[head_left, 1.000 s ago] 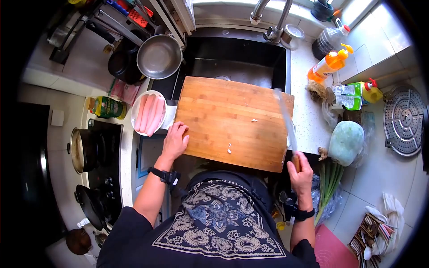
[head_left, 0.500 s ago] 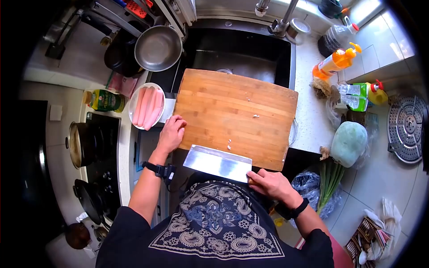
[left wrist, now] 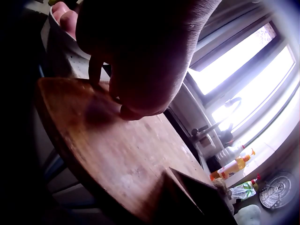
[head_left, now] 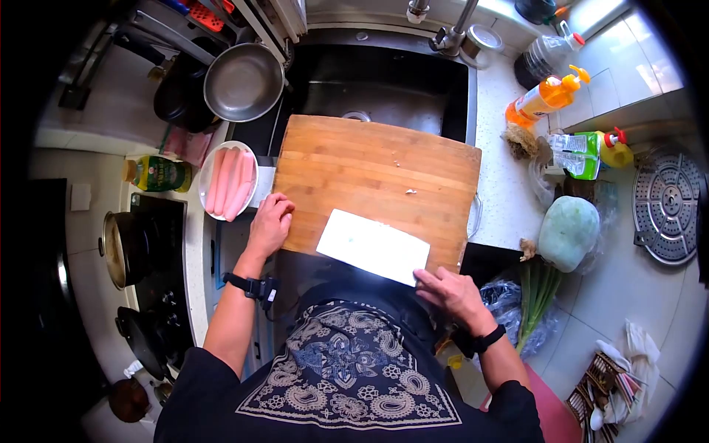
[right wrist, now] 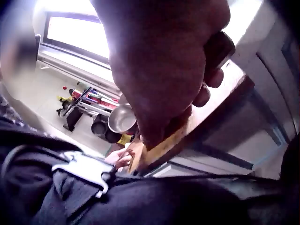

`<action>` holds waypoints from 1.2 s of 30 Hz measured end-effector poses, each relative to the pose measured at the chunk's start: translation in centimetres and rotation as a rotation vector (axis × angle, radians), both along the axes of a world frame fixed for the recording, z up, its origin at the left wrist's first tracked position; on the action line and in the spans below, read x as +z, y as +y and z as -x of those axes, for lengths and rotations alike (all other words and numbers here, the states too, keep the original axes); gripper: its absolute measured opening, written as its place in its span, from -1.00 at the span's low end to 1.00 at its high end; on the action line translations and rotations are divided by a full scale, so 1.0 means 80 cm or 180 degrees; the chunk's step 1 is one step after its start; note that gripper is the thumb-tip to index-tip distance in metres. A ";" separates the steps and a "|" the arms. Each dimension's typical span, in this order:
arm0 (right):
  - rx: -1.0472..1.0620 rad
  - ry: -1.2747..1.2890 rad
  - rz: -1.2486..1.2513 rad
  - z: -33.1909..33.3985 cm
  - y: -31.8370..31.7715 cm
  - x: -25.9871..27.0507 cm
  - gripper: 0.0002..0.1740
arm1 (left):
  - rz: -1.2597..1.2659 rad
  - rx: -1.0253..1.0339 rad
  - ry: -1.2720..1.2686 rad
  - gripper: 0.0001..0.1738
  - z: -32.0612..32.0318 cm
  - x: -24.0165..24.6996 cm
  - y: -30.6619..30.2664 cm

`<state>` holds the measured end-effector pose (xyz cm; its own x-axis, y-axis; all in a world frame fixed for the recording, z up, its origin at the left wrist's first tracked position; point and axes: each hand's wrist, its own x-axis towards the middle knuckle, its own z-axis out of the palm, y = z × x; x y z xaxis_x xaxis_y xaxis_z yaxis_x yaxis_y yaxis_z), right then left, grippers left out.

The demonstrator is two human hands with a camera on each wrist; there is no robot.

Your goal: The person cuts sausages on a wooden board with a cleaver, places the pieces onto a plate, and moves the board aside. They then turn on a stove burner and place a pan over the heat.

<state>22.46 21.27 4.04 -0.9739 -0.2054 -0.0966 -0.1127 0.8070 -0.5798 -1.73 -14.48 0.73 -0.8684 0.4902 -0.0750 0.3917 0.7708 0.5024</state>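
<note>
A cleaver (head_left: 375, 246) is in my right hand (head_left: 452, 295), which grips it by the handle (right wrist: 219, 49). Its broad blade gleams white and lies over the near edge of a wooden cutting board (head_left: 369, 166). At the board's left edge rests my left hand (head_left: 269, 227), and its fingertips touch the top face in the left wrist view. Small white bits (head_left: 410, 192) lie on the wood. Just beyond the left hand, a white plate (head_left: 253, 193) holds several thick pink sausages (head_left: 230, 181).
Behind the board is a dark sink (head_left: 369, 81) with a tap (head_left: 458, 33). A metal pan (head_left: 244, 83) stands at the back left, above the stove (head_left: 159, 244). To the right are an orange soap bottle (head_left: 543, 100), a pale green melon (head_left: 569, 233) and green onions (head_left: 538, 303).
My right hand has swung the cleaver from the board's right side to its near edge, then slightly forward over it, the blade now brighter. The left hand keeps to the board's edge.
</note>
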 end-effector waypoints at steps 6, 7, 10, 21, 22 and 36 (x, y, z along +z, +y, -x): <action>-0.0066 -0.0133 -0.0265 0.063 0.053 0.011 -0.60 | -0.0066 0.0000 0.0034 -0.81 -0.002 -0.002 -0.004; -0.0076 -0.0138 -0.0245 0.075 0.061 0.006 -0.60 | -0.0081 0.0003 0.0034 -0.81 -0.002 -0.002 -0.004; -0.0094 -0.0099 -0.0148 0.117 0.083 -0.001 -0.59 | -0.0086 -0.0041 0.0070 -0.79 -0.008 0.001 -0.005; -0.0993 0.0634 0.0425 0.255 0.119 -0.013 -0.63 | -0.0088 0.0027 -0.0023 -0.74 -0.015 0.008 -0.007; -0.1308 0.0357 0.0785 0.256 0.115 -0.008 -0.63 | -0.0122 0.0028 0.0008 -0.74 -0.014 0.007 -0.008; -0.3364 -0.1941 0.4606 0.219 0.103 -0.035 -0.64 | -0.0168 -0.0008 0.0078 -0.73 -0.014 0.007 -0.007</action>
